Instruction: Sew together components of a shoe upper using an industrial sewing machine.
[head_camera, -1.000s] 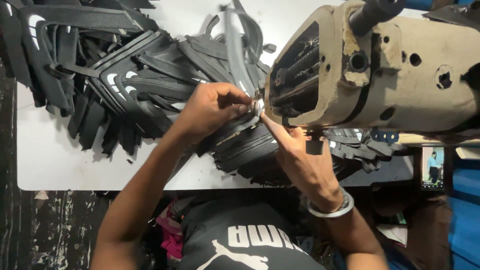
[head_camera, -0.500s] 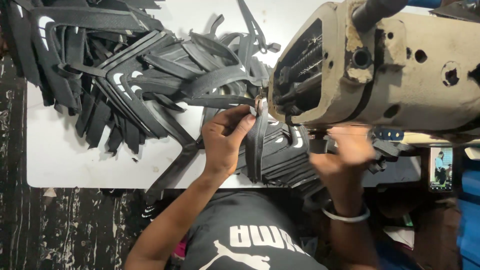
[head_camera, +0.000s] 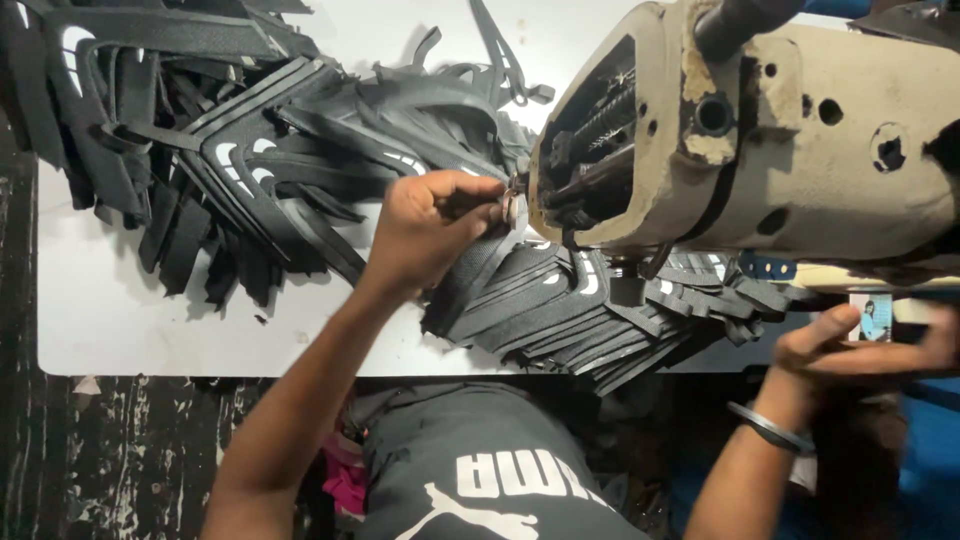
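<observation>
left hand (head_camera: 425, 230) pinched strap (head_camera: 480, 265) at machine (head_camera: 740, 140) | right hand (head_camera: 850, 350) had left strap, loose grip, empty

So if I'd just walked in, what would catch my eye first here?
Probably the big, worn cream sewing machine head filling the upper right, its open end showing metal parts. Next, the heaps of black cut strap pieces spread over the white table. The left hand pinches something small at the machine's end, while the right hand hovers lower right.
</observation>
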